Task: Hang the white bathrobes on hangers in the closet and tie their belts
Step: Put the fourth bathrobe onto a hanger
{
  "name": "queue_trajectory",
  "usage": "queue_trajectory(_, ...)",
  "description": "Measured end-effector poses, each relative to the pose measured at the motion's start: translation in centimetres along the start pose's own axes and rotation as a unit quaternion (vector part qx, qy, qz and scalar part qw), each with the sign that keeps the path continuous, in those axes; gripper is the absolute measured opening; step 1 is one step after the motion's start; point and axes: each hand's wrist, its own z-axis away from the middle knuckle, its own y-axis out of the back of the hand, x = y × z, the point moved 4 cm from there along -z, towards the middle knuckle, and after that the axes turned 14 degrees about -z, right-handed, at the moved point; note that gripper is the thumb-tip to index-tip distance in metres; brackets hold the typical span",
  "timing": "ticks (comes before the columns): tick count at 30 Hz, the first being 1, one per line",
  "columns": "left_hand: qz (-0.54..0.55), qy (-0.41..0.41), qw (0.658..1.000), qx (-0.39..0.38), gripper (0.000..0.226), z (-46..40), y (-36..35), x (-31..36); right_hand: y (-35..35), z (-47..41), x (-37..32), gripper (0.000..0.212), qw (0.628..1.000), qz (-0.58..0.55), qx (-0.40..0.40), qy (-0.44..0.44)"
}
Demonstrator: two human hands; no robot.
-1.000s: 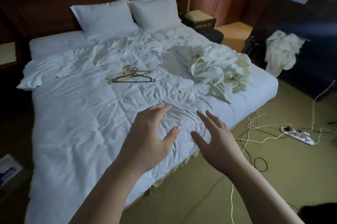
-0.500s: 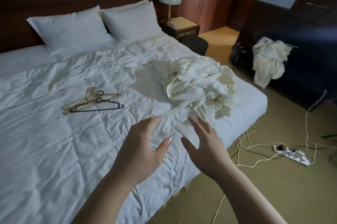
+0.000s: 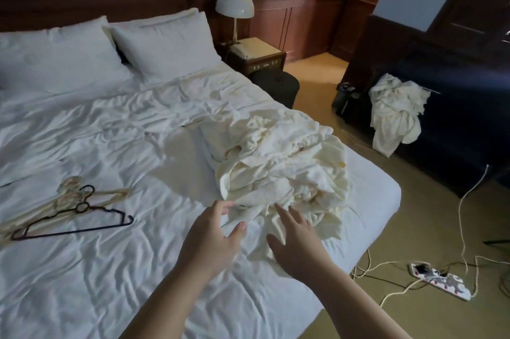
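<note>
Fingers of both hands spread, relaxed, holding nothing. Left hand (image 3: 214, 231): fingertips reach the near lower edge of the bathrobe pile (image 3: 278, 167), thumb just at a fold; contact likely but no pinch visible. Right hand (image 3: 296, 236): fingers straight, hovering over or brushing the pile's near hem; cannot tell which.

Task items: bathrobes lie heaped, crumpled, on the right near part of the bed (image 3: 110, 269). Hangers (image 3: 74, 211), several pale ones and one dark one, lie tangled on the bed, left of the pile and well apart from it. A second white heap (image 3: 397, 115) is draped on the dark sofa (image 3: 463, 129) beyond the bed; whether it is robes, cannot tell. Closet not identifiable from this view.

Step in hand, as judged: separate one robe from the heap. To do it well:
- find the collar or shoulder seam first, not a sleeve or hem, so the garment hangs open when lifted;
- lift with both hands and shake it free of the neighbouring layers;
- watch for a loose belt sliding out of its loops;
- bring the robe to the hangers and take one hanger clear of the tangle.

Floor, right: power strip (image 3: 441, 280) with trailing cords, a trip risk.

Far: pillows (image 3: 165, 46), lamp (image 3: 234, 7).

Writing or brands: none legible anywhere.
</note>
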Motion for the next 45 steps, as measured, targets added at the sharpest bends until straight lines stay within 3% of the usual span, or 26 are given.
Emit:
queue_trajectory(13, -0.02, 0.212, 0.969, -0.125, 0.063, -23.4, -9.7, -6.8, -0.6, -21.8, 2.6, 0.078, 0.989, 0.099, -0.109, -0.008)
queue_trajectory(19, -0.02, 0.271, 0.955, -0.118, 0.065, -28.3, -15.8, -10.6, -3.2, -31.7, 4.3, 0.081, 0.981, 0.128, -0.14, 0.03)
queue_trajectory(24, -0.045, 0.289, 0.946, -0.142, 0.079, -31.1, -20.7, -14.2, -5.3, -39.6, 5.9, 0.094, 0.974, 0.165, -0.149, 0.032)
queue_trajectory(26, -0.035, 0.296, 0.943, -0.15, 0.066, -31.3, -22.2, -15.0, -6.6, -41.8, 6.9, 0.083, 0.972, 0.175, -0.151, 0.038)
queue_trajectory(30, 0.112, 0.345, 0.931, -0.026, 0.03, -30.4, -22.7, -15.6, -8.3, -42.4, 8.3, 0.026, 0.98, 0.166, -0.097, 0.054)
queue_trajectory(33, 0.302, 0.412, 0.857, 0.066, 0.017, -27.8, -21.8, -15.6, -8.6, -40.6, 8.2, 0.021, 0.979, 0.18, -0.078, 0.058)
queue_trajectory(36, 0.462, 0.415, 0.778, 0.102, 0.022, -24.6, -20.2, -13.9, -8.0, -37.9, 6.8, 0.009, 0.978, 0.18, -0.064, 0.08)
queue_trajectory(38, 0.456, 0.396, 0.785, 0.14, 0.024, -22.5, -17.9, -12.6, -7.1, -35.6, 4.9, 0.004, 0.979, 0.164, -0.05, 0.109)
queue_trajectory(45, 0.223, 0.356, 0.854, 0.307, 0.018, -13.0, -4.3, -10.9, -5.2, -25.9, -3.1, 0.008, 0.971, 0.021, -0.121, 0.207)
